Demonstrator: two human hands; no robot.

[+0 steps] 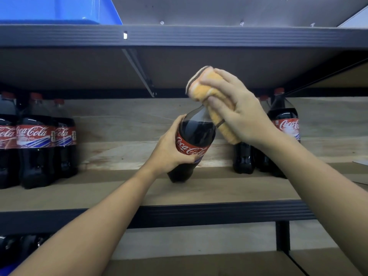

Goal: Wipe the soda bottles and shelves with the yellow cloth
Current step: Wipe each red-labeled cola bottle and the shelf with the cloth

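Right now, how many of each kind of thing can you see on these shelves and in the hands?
Cola bottles: 6, namely 3 at left, 1 held, 2 at right
Yellow cloth: 1
Blue bin: 1
Total: 8

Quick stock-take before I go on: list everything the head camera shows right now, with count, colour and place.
held soda bottle: one, dark cola, red label, tilted over the middle shelf
yellow cloth: one, yellow-orange, wrapped over that bottle's top
left bottles: three visible, red caps, standing on shelf at left
right bottles: at least two, standing at right, partly hidden
middle shelf: brown board, dark front rail
blue bin: one, upper shelf, top left
left hand: grips held bottle at label
right hand: grips cloth
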